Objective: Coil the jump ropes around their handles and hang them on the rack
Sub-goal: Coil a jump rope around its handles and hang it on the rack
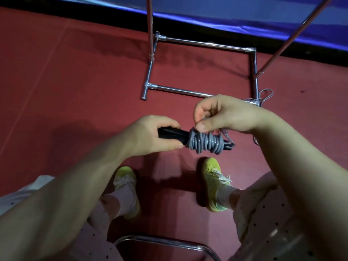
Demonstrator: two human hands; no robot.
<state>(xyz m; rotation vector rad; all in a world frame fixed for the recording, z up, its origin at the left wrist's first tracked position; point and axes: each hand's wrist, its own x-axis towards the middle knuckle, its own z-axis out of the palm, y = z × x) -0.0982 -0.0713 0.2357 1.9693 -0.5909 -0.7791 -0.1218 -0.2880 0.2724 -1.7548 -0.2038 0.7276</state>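
My left hand (pixel 150 134) grips the black handles (pixel 169 135) of a jump rope, held level above the floor. Grey rope (pixel 205 143) is wound in tight coils round the right half of the handles. My right hand (pixel 222 113) sits just above the coils and pinches the rope between thumb and fingers. A short length of loose rope trails off to the right under that hand. The metal rack (pixel 188 91) stands on the floor ahead of me, its base bars and two uprights in view. Another grey rope (pixel 263 97) lies bunched at the rack's near right foot.
Red carpet covers the floor. A blue mat (pixel 263 16) with a black edge runs along the far side. My two yellow-green shoes (pixel 214 183) rest on the carpet below the hands. A chrome chair frame (pixel 165 242) curves at the bottom edge.
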